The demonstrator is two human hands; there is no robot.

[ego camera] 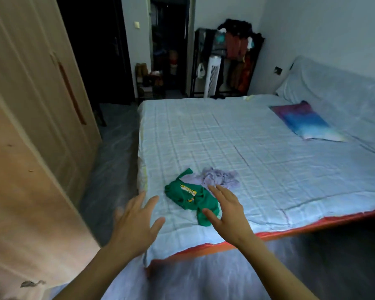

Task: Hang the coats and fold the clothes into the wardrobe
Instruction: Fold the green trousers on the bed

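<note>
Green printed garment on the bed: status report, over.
Left hand and right hand open, empty. Green printed garment crumpled, touching crumpled lilac garment. Path clear.

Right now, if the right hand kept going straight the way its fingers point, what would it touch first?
Probably the crumpled lilac garment: the open right hand points at it from over the green garment. Its height above the bed is unclear, so it may brush the green one first.

Matt, soft and rumpled: green cloth top with yellow print [191, 200], near the bed's front-left corner. Thin, matt, heavily creased: lilac cloth garment [220, 177]. Matt, lightly wrinkled weave: pale blue checked cloth bedsheet [247, 144]. Smooth, low-sheen: pale wood-grain wardrobe door [41, 94]. Faintly glossy: grey floor [115, 148].
</note>
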